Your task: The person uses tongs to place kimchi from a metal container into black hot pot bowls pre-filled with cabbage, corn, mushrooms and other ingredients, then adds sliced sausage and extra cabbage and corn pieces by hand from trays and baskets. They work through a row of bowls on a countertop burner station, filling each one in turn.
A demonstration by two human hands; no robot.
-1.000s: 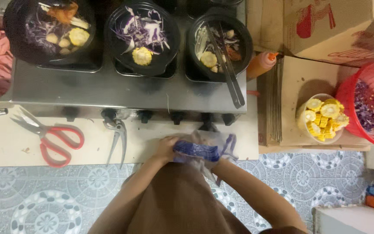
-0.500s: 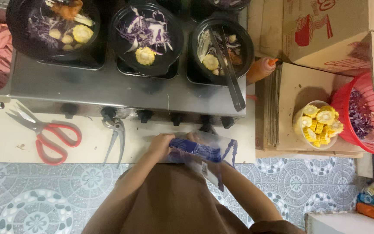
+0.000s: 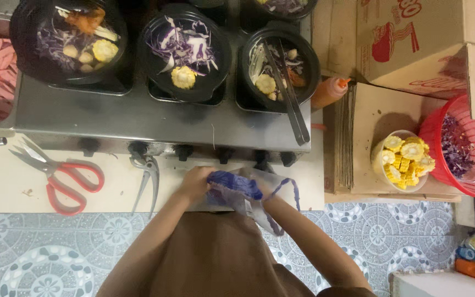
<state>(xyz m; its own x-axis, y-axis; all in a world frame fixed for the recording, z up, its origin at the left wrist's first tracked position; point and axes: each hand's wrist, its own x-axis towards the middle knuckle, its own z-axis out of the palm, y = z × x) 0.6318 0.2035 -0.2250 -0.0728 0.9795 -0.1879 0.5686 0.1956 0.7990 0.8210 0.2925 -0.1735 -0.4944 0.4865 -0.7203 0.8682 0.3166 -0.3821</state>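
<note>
My left hand (image 3: 194,183) and my right hand (image 3: 269,198) both grip a blue and clear plastic bag (image 3: 237,188) at the front edge of the counter, close against my brown-clothed body. The bag is bunched between the hands, and its loose end hangs down past the right wrist. My right hand is mostly hidden behind the bag. Directly beyond the hands stands a steel cooker (image 3: 138,118) with a row of black knobs.
Three black pots hold purple cabbage and corn; the right one (image 3: 279,60) holds black tongs (image 3: 290,99). Red-handled scissors (image 3: 56,176) and metal tongs (image 3: 145,179) lie left. A bowl of corn pieces (image 3: 405,159), a red basket (image 3: 457,148), an orange bottle (image 3: 328,93) and cardboard boxes sit right.
The view has shifted slightly. My hands have kept working the bag at the counter edge, and its loose end now hangs lower on the right.
</note>
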